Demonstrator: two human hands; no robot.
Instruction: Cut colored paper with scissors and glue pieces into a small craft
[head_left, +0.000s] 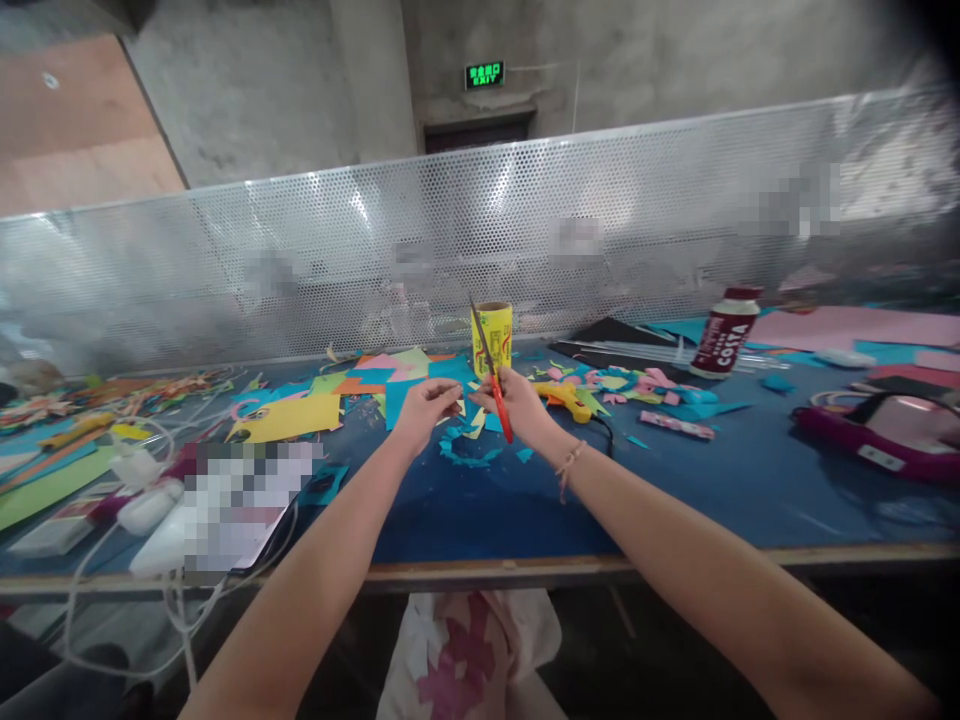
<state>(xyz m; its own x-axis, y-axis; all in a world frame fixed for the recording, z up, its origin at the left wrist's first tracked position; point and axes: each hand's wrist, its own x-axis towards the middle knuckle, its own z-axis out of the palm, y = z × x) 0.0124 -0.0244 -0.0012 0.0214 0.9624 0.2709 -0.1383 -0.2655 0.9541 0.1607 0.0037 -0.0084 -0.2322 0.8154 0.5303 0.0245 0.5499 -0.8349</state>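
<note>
Over the middle of the table, my right hand (521, 405) is closed round a pair of scissors (497, 395) with red handles. Their dark blades point up and away, in front of a yellow cylinder (504, 325). My left hand (429, 410) is just left of them, fingers pinched together; what they hold, if anything, is too small to make out. Below and between the hands lie torn-looking blue paper scraps (469, 455). Right behind my right hand rests a yellow glue gun (568, 400) with a black cord.
Coloured paper sheets (289, 420) and scraps spread across the table (480, 530). A Costa bottle (725, 335), clear sticks (637, 352) and a purple bag-like item (874, 440) are on the right. White cables (79, 600) hang at left. A perforated metal screen (322, 270) stands behind.
</note>
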